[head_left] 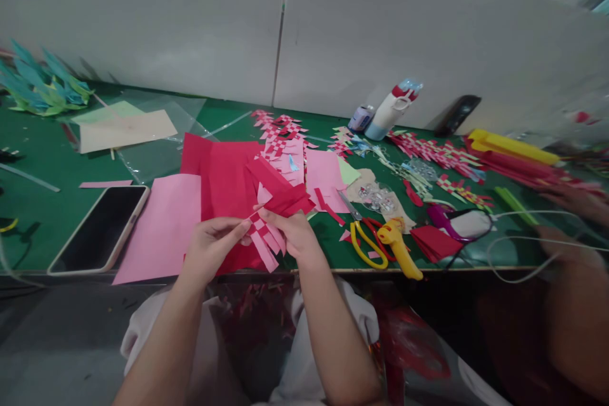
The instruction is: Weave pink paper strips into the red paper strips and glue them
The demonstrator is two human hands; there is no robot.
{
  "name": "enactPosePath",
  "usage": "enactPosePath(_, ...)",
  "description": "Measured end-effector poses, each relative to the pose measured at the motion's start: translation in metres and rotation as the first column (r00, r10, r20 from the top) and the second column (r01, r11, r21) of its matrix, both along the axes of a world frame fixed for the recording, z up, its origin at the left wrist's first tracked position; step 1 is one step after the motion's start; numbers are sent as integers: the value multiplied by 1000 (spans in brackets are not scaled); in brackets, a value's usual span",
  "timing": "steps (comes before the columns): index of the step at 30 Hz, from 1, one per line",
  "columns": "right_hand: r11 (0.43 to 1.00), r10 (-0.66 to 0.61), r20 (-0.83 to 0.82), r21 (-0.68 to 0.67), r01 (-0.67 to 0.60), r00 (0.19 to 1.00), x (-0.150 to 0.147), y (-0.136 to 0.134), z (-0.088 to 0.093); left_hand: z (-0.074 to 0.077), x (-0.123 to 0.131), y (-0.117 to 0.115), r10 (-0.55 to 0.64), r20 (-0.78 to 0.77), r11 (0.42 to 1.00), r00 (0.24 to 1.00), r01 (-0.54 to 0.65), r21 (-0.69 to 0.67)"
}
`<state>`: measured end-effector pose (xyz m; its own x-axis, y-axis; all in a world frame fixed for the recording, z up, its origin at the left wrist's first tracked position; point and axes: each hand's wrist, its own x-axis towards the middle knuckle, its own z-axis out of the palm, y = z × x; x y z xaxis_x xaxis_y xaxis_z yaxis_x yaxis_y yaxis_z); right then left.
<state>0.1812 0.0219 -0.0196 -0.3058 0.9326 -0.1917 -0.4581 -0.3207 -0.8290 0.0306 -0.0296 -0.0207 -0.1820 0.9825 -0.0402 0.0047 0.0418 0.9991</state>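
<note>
Both of my hands hold a small woven piece of red and pink paper strips [269,219] just above the near edge of the green table [42,158]. My left hand [209,252] pinches its left side, fingers closed on the strips. My right hand [292,231] grips the right side, where red strips fan upward and pink strips hang down. Under the hands lie red paper sheets [223,181] and a pink sheet [164,225].
A phone [99,228] lies face up at the left. Yellow-handled scissors [364,238] and a yellow glue gun [399,244] lie to the right. Finished woven pieces [280,130], a white bottle [390,111] and yellow strips [511,147] sit farther back. Another person's arm [575,292] is at the right.
</note>
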Motion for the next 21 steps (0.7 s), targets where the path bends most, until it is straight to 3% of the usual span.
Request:
enactPosePath(6, 1000, 5, -7, 16, -5, 1000, -3, -1, -5, 2, 4, 2, 31, 121, 999, 992, -29, -15)
enactPosePath(14, 997, -61, -3, 44, 61, 998, -10, -5, -3, 4, 13, 3, 179, 309, 982, 934, -151, -112)
enactPosePath(21, 994, -103, 51, 37, 101, 993, -12, -5, -7, 1, 14, 6, 217, 303, 975, 928, -193, -108)
